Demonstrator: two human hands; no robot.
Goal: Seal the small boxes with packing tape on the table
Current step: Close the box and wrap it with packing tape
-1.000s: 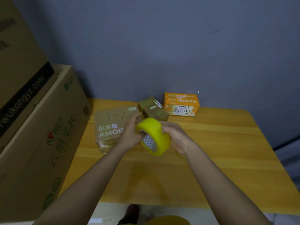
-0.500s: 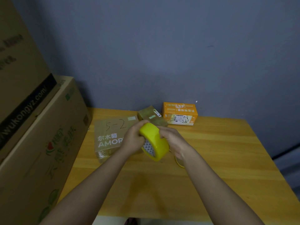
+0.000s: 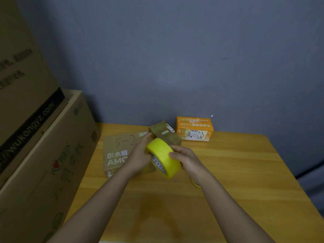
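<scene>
A thick yellow roll of packing tape [image 3: 163, 159] is held in the air above the wooden table [image 3: 236, 165], between both hands. My left hand [image 3: 140, 157] grips its left side and my right hand [image 3: 186, 159] holds its right side, fingers curled over the outer band. Behind the roll lie three small boxes: a flat brown box marked "5-2" [image 3: 117, 149], a small brown box [image 3: 163, 133] and an orange box [image 3: 194, 128] by the wall. A second yellow tape roll [image 3: 195, 183] lies on the table, mostly hidden under my right wrist.
Two large cardboard cartons are stacked at the left, the lower one [image 3: 43, 169] against the table's left edge and the upper one [image 3: 21, 81] on top. A grey-blue wall [image 3: 175, 58] backs the table.
Both hands have kept hold of the tape roll and turned it a little. The camera has tilted up, so the table and boxes sit lower in view.
</scene>
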